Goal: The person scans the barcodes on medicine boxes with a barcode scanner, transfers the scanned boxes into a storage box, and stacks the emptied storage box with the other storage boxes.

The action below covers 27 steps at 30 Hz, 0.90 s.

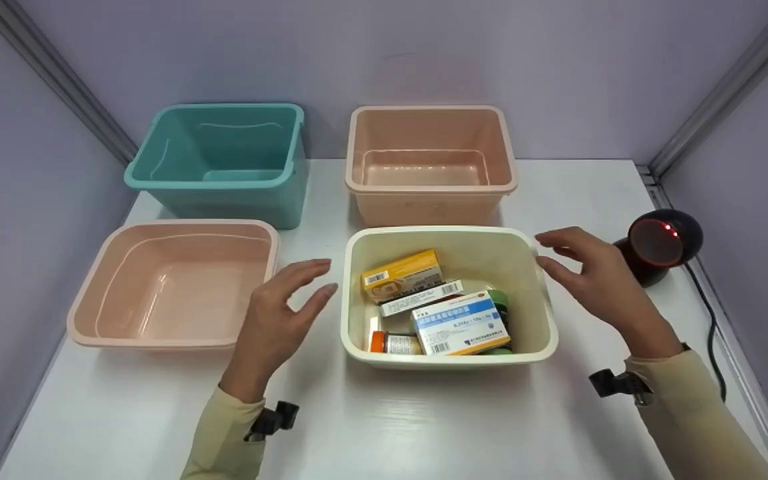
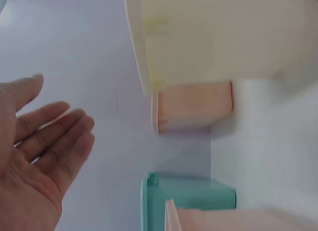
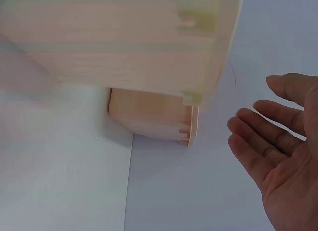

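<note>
A cream bin [image 1: 548,337] [image 2: 208,37] [image 3: 114,42] stands at the table's middle front. Inside lie a yellow box [image 1: 402,273], a white strip box [image 1: 422,297], a blue-and-white box [image 1: 461,324], a small orange-capped bottle [image 1: 394,343] and something green [image 1: 499,300]. My left hand [image 1: 284,310] [image 2: 39,151] hovers just left of the bin, fingers straight, holding nothing. My right hand [image 1: 587,273] [image 3: 278,146] hovers at the bin's right rim, fingers relaxed, also holding nothing.
A pink bin [image 1: 91,327] sits front left, a teal bin [image 1: 137,177] [image 2: 189,196] back left, another pink bin [image 1: 357,183] [image 2: 194,109] [image 3: 149,116] behind the cream one. A black barcode scanner [image 1: 661,243] with a cable stands at the right. Walls enclose the white table [image 1: 424,420].
</note>
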Motion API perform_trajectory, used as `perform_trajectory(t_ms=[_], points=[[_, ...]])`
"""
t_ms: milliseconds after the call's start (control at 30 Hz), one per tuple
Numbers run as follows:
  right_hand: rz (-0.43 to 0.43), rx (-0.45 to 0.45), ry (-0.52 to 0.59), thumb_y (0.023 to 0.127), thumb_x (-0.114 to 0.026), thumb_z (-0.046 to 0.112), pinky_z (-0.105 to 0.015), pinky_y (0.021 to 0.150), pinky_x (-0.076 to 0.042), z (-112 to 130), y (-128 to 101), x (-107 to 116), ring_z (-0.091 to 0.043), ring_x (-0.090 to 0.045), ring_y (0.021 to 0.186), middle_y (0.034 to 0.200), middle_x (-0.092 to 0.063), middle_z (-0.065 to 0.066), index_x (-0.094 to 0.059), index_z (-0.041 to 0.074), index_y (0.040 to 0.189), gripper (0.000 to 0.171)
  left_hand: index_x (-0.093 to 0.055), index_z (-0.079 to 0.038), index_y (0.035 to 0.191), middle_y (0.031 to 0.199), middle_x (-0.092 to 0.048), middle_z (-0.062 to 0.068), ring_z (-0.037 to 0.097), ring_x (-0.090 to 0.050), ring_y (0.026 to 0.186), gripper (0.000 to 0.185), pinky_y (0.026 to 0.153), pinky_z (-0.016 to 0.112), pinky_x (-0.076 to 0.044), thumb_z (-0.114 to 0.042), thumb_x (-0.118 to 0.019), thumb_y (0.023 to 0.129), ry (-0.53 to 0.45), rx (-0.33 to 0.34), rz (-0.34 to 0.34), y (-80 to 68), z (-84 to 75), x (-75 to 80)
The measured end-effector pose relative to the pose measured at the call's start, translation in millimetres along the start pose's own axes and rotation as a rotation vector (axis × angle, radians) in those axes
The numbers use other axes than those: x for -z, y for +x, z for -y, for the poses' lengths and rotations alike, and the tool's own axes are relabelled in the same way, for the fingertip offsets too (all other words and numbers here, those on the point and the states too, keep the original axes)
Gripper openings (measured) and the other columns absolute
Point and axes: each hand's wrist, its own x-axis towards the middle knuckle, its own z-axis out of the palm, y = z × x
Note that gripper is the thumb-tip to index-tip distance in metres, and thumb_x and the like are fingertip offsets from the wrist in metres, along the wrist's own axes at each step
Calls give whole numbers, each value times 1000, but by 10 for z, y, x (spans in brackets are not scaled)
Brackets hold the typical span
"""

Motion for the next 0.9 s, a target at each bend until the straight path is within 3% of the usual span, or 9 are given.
perform_trajectory(t_ms=[200,433,733,900], points=[[86,-48,105,92,-70,10,-44,95,-46,144,39,-42,-26,-61,112,116,-65,-11,-65,2,118,28,-69,-11,120,121,-65,-6,10,-59,113,33,94,31,-46,-19,-75,89,-107,-110,146,-29,-71,-139],[164,-63,166,89,-73,9,-43,95,-46,218,63,-123,-31,-61,111,117,-64,-9,-66,5,119,30,-68,-13,124,124,-64,-4,10,-56,117,38,98,32,-43,-23,-75,88,-193,-127,299,-46,-164,-239],[327,-91,144,89,-75,18,-45,95,-46,210,90,-326,-30,-58,116,120,-61,-9,-63,2,124,40,-70,-11,120,121,-66,-3,15,-55,120,34,101,35,-41,-21,-75,88,-236,-163,412,-78,-209,-375],[372,-55,43,88,-75,21,-44,94,-47,245,116,-445,-26,-60,109,114,-62,-5,-66,5,120,37,-71,-10,118,119,-67,0,14,-56,119,33,101,35,-41,-21,-76,88,-223,-148,494,-80,-241,-442]])
